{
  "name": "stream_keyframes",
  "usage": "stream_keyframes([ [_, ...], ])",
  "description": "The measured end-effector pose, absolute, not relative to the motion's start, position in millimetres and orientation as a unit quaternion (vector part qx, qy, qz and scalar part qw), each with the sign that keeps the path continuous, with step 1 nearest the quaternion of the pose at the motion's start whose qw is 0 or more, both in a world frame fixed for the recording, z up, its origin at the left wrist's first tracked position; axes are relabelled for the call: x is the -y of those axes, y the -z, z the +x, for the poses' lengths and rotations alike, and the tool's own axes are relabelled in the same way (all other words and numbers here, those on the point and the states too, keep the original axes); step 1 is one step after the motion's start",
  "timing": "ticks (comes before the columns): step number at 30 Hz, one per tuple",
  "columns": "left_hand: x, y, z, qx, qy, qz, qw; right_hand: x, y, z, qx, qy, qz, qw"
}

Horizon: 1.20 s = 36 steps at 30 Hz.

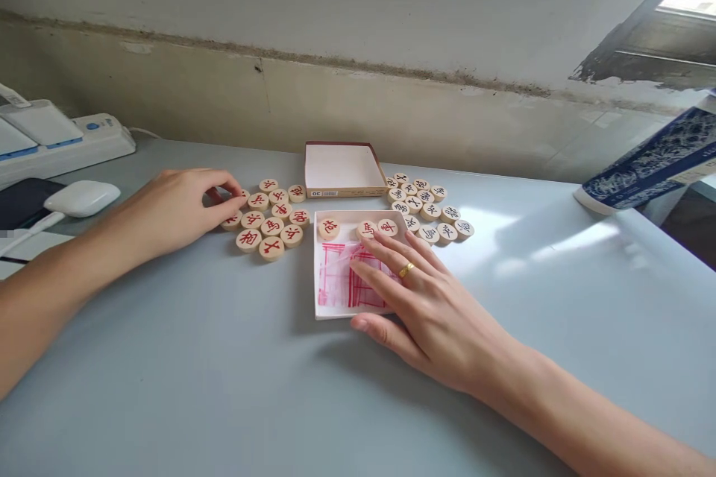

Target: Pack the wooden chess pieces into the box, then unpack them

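Round wooden Chinese chess pieces with red characters point(272, 226) lie in a cluster left of centre. At the cluster's far left edge, my left hand point(184, 205) has thumb and forefinger closed on one red-marked piece. A shallow white box point(318, 268) sits in the middle, with three red-marked pieces point(329, 229) along its far side and a crumpled pink-printed sheet point(335, 276) on its floor. My right hand point(422, 298) spreads over the box's right side. Its fingertips reach near two of the pieces inside, and it covers the near right corner.
Behind the white box stands the box lid point(342, 168), lying open side up. Black-marked pieces point(429, 212) are grouped at the right. A power strip point(106, 138) and a white charger point(83, 197) lie left; a blue patterned object point(649, 156) leans at the far right.
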State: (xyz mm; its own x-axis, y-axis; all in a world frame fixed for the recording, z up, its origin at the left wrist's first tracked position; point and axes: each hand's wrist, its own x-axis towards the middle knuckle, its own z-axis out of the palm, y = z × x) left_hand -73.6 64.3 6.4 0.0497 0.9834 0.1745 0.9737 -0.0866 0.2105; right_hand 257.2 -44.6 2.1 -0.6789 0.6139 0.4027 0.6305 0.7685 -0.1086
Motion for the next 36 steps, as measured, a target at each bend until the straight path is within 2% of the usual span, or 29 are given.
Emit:
stream_keyframes([
  [8, -41, -26, -53, -0.657, -0.138, 0.741, -0.020, 41, -2, 256, 0.911, 0.036, -0.370, 0.180],
  [10, -26, -35, -43, -0.586, -0.151, 0.796, -0.033, 41, -1, 256, 0.911, 0.032, -0.370, 0.178],
  [12, -9, -39, -31, -0.481, -0.213, 0.850, -0.028, 41, -1, 257, 0.911, 0.026, -0.368, 0.184],
  [16, 15, -29, -12, -0.248, -0.197, 0.948, 0.014, 38, -3, 257, 0.906, 0.026, -0.375, 0.192],
  [18, 21, -23, -6, -0.209, -0.176, 0.962, 0.023, 35, -4, 257, 0.905, 0.030, -0.381, 0.187],
  [36, 27, -17, 2, -0.206, -0.158, 0.964, 0.055, 31, -5, 258, 0.917, -0.011, -0.362, 0.168],
])
